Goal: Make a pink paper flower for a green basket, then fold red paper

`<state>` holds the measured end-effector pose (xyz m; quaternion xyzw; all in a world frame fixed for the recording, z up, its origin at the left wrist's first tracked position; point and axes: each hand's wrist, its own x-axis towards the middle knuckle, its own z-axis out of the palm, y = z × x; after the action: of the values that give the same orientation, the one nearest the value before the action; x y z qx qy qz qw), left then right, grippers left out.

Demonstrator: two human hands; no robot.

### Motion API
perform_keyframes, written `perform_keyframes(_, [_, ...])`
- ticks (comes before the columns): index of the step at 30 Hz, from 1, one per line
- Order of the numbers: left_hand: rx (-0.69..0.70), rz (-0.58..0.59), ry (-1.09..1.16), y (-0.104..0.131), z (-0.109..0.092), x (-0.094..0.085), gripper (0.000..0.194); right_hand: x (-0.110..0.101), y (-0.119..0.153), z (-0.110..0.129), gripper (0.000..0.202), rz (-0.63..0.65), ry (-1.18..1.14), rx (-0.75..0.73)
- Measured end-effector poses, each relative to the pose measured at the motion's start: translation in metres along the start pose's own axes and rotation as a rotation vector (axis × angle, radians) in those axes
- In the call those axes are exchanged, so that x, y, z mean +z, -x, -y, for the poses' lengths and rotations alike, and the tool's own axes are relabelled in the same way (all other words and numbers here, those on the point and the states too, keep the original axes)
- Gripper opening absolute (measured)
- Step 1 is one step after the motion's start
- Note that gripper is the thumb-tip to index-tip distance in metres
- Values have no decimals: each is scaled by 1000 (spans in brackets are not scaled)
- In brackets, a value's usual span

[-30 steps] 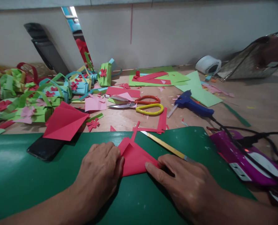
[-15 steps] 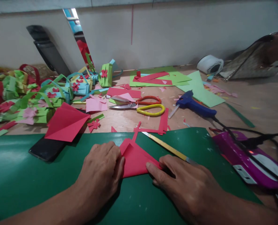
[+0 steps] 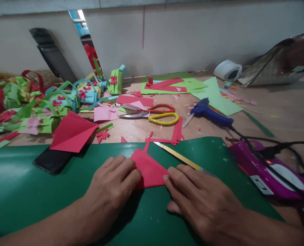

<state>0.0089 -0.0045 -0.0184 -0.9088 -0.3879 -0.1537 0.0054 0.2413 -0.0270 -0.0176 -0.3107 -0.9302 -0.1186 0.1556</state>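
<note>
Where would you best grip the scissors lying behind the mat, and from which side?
Take the scissors by the handles: the yellow loop and the orange loop lie flat at the right end, with the blades pointing left. Probably best to come from the right and above, keeping fingers away from the blade tips.

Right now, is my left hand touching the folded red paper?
Touching. The head view shows the left hand with its fingers lying flat over the red paper's left edge.
</note>
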Motion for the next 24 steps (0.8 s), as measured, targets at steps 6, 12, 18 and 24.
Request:
perform_keyframes(6, [176,-37,-104,22,-9,-8,27,-6,-2,0,28,54,23,-70])
perform_keyframes(12, [128,-30,-166,37,-19,-14,70,-12,-13,3,48,78,63,-106])
perform_keyframes(18, [73,53,-122,35,-18,-13,70,-10,-26,8,56,89,88,-81])
perform_keyframes(24, [53,-17,-96,52,-12,-3,63,-3,-7,2,43,124,73,-116])
